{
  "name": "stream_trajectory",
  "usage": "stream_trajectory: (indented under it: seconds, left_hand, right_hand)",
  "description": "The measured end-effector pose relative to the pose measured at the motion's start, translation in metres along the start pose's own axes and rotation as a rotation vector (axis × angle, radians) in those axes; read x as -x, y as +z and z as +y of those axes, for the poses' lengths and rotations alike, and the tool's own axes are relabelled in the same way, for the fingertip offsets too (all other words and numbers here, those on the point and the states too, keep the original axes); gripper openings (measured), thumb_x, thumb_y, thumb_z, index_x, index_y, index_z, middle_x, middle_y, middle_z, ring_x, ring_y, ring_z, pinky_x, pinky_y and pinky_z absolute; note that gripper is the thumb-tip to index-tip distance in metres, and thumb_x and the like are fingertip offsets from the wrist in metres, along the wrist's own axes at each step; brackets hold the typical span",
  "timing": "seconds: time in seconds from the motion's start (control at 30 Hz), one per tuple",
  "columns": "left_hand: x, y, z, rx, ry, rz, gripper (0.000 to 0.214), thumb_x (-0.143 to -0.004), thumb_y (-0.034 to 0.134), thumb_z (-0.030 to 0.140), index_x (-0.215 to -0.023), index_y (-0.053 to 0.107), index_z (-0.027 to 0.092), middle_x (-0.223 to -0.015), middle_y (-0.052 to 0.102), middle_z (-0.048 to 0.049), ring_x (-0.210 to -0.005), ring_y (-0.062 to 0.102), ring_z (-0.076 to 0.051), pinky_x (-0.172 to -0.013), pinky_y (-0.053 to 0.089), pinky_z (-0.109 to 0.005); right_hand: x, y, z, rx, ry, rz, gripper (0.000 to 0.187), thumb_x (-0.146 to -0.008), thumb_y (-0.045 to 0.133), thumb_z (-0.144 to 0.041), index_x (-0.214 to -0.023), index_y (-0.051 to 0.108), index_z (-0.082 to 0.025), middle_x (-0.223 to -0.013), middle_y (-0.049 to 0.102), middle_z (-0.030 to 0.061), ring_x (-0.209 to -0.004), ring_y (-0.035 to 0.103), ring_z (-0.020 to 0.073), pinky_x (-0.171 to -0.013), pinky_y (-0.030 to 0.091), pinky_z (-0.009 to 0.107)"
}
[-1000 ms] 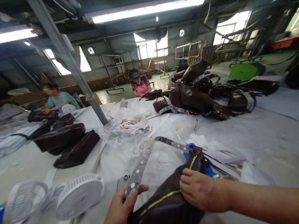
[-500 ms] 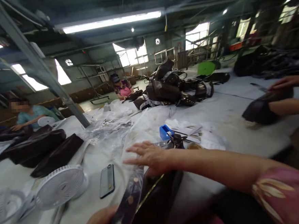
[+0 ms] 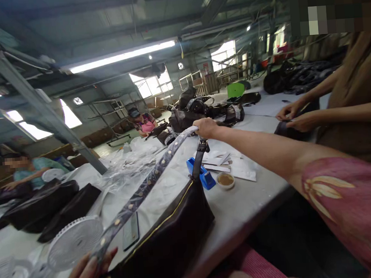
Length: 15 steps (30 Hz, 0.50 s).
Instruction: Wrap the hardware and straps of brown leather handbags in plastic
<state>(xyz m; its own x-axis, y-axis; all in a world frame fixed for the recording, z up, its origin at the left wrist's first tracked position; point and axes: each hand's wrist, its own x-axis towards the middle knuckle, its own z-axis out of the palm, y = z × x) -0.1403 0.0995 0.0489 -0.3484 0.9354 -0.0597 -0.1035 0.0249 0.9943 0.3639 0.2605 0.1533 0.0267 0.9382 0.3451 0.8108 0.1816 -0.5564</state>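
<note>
A dark brown leather bag with a gold zip hangs above the near edge of the grey table. Its plastic-wrapped, studded strap stretches from lower left to upper right. My right hand is closed on the strap's far end, raised above the table. My left hand grips the strap's near end by the bag's corner, at the bottom of the picture.
A blue tape dispenser, a small cup of brown stuff, papers, a phone and white fans lie on the table. Dark bags are at left, a heap further off. A person works at right; two sit behind.
My right hand has left the bag and taken the strap's far end, lifting it up and away. The bag has risen off the table. My view has swung to the right.
</note>
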Motion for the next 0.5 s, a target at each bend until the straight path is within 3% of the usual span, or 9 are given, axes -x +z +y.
stream_trajectory:
  seconds: [0.07, 0.17, 0.23, 0.3, 0.4, 0.5]
  left_hand:
    - [-0.022, 0.011, 0.007, 0.089, 0.041, 0.085, 0.027, -0.067, 0.08, 0.034, -0.083, 0.068, 0.016, -0.061, 0.072, -0.0013, -0.067, 0.07, -0.019, -0.069, 0.06, -0.028]
    - [-0.054, 0.038, 0.017, 0.095, 0.082, 0.216, 0.012, -0.079, 0.066, 0.024, -0.076, 0.062, 0.013, -0.055, 0.064, 0.0022, -0.056, 0.062, -0.013, -0.072, 0.059, -0.031]
    - [-0.072, 0.057, 0.024, 0.07, 0.105, 0.273, 0.015, -0.086, 0.062, 0.024, -0.075, 0.06, 0.013, -0.057, 0.06, 0.0046, -0.052, 0.056, -0.009, -0.07, 0.058, -0.029]
    - [-0.088, 0.076, 0.031, 0.011, 0.107, 0.301, 0.027, -0.095, 0.054, 0.031, -0.075, 0.059, 0.013, -0.061, 0.058, 0.004, -0.052, 0.054, -0.008, -0.066, 0.056, -0.028]
    - [-0.101, 0.106, 0.043, -0.13, 0.119, 0.278, 0.04, -0.1, 0.045, 0.047, -0.086, 0.062, 0.014, -0.075, 0.063, 0.0003, -0.064, 0.061, -0.013, -0.066, 0.054, -0.031]
    - [-0.093, 0.136, 0.053, -0.283, 0.224, 0.183, 0.034, -0.091, 0.062, 0.045, -0.099, 0.065, 0.012, -0.104, 0.068, -0.0092, -0.1, 0.064, -0.025, -0.089, 0.052, -0.045]
  right_hand:
    - [0.016, -0.019, 0.011, -0.115, 0.049, -0.017, 0.024, -0.096, 0.063, -0.034, -0.107, 0.065, -0.013, -0.106, 0.066, 0.0056, -0.092, 0.065, 0.0195, -0.08, 0.057, 0.037]
    - [0.059, -0.025, 0.011, -0.34, 0.08, -0.091, 0.024, -0.094, 0.062, -0.034, -0.082, 0.06, -0.014, -0.073, 0.064, 0.0016, -0.067, 0.063, 0.0153, -0.065, 0.055, 0.029]
    - [0.092, -0.022, 0.004, -0.475, 0.086, -0.146, 0.026, -0.09, 0.061, -0.037, -0.075, 0.052, -0.018, -0.055, 0.051, -0.0028, -0.052, 0.056, 0.0139, -0.054, 0.052, 0.028]
    - [0.122, -0.022, -0.01, -0.626, 0.091, -0.219, 0.03, -0.083, 0.065, -0.042, -0.075, 0.047, -0.02, -0.053, 0.041, -0.0068, -0.046, 0.047, 0.0111, -0.046, 0.048, 0.026]
    - [0.154, -0.026, -0.037, -1.08, 0.151, -0.412, 0.045, -0.067, 0.08, -0.044, -0.071, 0.042, -0.02, -0.057, 0.035, -0.0087, -0.047, 0.037, 0.0064, -0.041, 0.036, 0.018]
    - [0.168, -0.026, -0.068, -1.462, 0.217, -0.438, 0.056, -0.057, 0.092, -0.04, -0.07, 0.042, -0.019, -0.058, 0.037, -0.009, -0.049, 0.035, 0.0042, -0.042, 0.032, 0.014]
